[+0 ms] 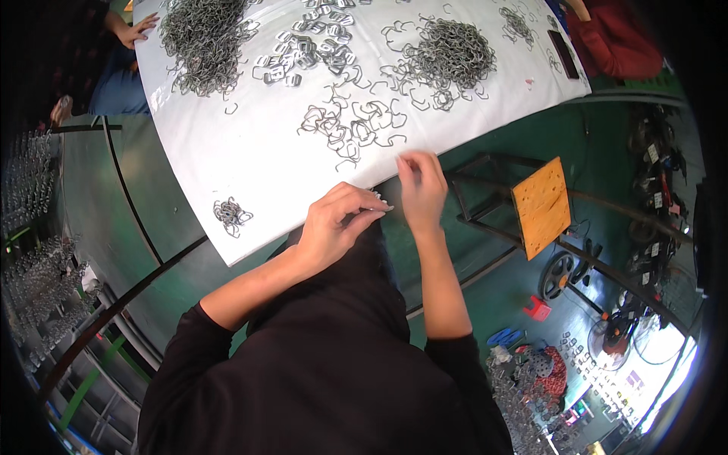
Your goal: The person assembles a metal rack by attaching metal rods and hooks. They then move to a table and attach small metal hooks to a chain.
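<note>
Left hand (337,224) curled narrow at the near edge of the white worktop (227,159), pinching a small metal clip (377,196); right hand (422,186) just beside it, fingers bent and pinched, can't tell if it holds anything. Loose wire clips (353,125) lie scattered just beyond the hands, small cluster (230,214) to the left, big piles (447,53) further back.
</note>
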{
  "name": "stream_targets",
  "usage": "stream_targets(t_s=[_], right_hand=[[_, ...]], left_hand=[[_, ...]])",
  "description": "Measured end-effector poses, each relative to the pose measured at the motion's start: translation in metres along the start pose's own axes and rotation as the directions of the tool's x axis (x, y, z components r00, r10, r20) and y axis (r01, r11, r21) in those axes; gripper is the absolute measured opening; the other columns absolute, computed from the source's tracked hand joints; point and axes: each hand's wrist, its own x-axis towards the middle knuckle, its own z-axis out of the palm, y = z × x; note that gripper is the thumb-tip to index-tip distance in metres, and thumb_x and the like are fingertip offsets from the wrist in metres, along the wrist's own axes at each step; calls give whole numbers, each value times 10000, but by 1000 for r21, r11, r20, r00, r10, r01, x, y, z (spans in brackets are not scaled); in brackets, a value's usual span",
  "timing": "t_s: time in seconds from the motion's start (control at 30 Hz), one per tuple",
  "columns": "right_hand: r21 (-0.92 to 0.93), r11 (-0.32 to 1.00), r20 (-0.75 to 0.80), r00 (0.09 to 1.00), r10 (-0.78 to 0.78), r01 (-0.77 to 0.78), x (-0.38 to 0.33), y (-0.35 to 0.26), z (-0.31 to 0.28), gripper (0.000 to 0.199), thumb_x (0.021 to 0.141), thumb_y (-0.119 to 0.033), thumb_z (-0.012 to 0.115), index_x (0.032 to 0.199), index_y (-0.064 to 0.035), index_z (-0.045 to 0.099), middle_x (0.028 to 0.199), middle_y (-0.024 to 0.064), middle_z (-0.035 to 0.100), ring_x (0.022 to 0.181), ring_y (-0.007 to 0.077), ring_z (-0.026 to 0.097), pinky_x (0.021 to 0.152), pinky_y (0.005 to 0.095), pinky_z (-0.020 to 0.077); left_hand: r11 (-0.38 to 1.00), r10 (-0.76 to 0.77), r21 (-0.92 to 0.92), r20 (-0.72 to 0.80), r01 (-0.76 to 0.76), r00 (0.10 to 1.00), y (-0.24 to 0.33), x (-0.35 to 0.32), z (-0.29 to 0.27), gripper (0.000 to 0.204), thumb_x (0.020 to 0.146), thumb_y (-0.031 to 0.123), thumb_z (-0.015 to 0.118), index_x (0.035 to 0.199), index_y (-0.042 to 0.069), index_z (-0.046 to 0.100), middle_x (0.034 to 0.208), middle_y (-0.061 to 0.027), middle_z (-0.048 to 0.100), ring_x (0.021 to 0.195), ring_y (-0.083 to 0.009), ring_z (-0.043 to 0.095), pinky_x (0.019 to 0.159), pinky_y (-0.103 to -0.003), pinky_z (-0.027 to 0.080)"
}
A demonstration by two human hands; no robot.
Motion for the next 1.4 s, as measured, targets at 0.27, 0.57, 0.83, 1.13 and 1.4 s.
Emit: stream_targets(t_s=[0.27, 0.57, 0.83, 1.13, 1.4], right_hand=[[-497, 834, 339, 939, -67, 239, 95, 43, 88, 109, 797, -171, 687, 800, -67, 653, 835, 68, 596, 845, 268, 583, 728, 400, 465], [320, 874, 415, 884, 217, -365, 76, 31, 45, 101, 893, -106, 608, 870, -16, 568, 787, 58, 588, 660, 129, 540, 608, 260, 451], [609, 674, 193, 902, 386, -419, -33, -67, -35, 145, 858, 19, 633, 939, 5, 513, 869, 90, 599, 730, 130, 622, 612, 233, 504], [673, 707, -52, 940, 337, -217, -69, -77, -17, 147, 864, 66, 607, 925, 26, 479, 921, 116, 596, 777, 148, 643, 711, 257, 557], [522, 853, -223, 967, 122, 13, -82, -70, -8, 244, 801, 161, 617, 826, 10, 427, 957, 152, 586, 819, 175, 628, 742, 290, 587]], left_hand=[[1000, -12, -20, -70, 10, 998, -3, -7, 4, 190, 758, -65, 690, 919, 36, 687, 902, -77, 674, 813, -179, 629, 717, -281, 512], [996, -77, -43, -118, 72, 990, -6, -14, 4, 147, 794, -54, 667, 923, 16, 660, 895, -84, 677, 779, -161, 648, 692, -271, 517], [988, -120, -108, -96, 109, 988, -12, -17, 6, 101, 824, -33, 667, 916, -13, 631, 879, -58, 681, 752, -91, 638, 690, -222, 509], [987, -40, -159, -90, 25, 995, -11, -15, 8, 115, 791, -18, 691, 893, 3, 644, 864, -81, 687, 737, -150, 665, 659, -255, 519], [983, 64, 185, -247, -17, 967, -76, 36, -37, 137, 832, 95, 672, 946, 22, 693, 913, -110, 681, 753, -212, 655, 686, -304, 515]])
